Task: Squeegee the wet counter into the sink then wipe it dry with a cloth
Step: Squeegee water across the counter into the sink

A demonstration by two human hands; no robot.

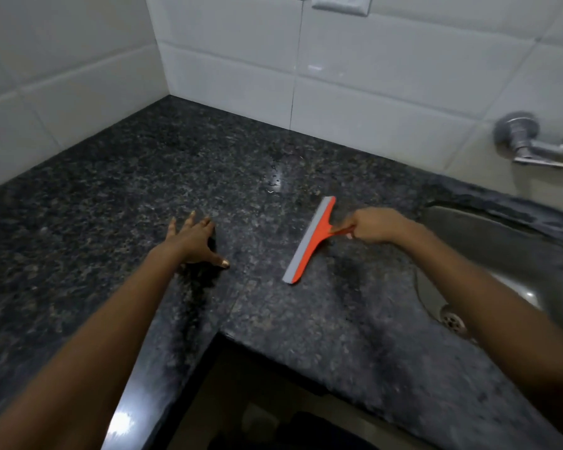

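Note:
An orange squeegee point(312, 238) with a grey rubber blade rests blade-down on the dark speckled granite counter point(143, 177), running diagonally from near centre to far right. My right hand point(376, 225) is closed around its short orange handle, just left of the steel sink point(501, 254). My left hand point(195, 240) lies flat on the counter with fingers spread, well to the left of the blade and holding nothing. A few water drops glint on the counter point(273, 183) beyond the squeegee. No cloth is in view.
White tiled walls meet in a corner behind the L-shaped counter. A chrome tap point(530, 144) juts from the right wall above the sink, whose drain point(452, 319) shows beside my right forearm. The counter's inner front edge point(221, 334) drops to a dark gap below.

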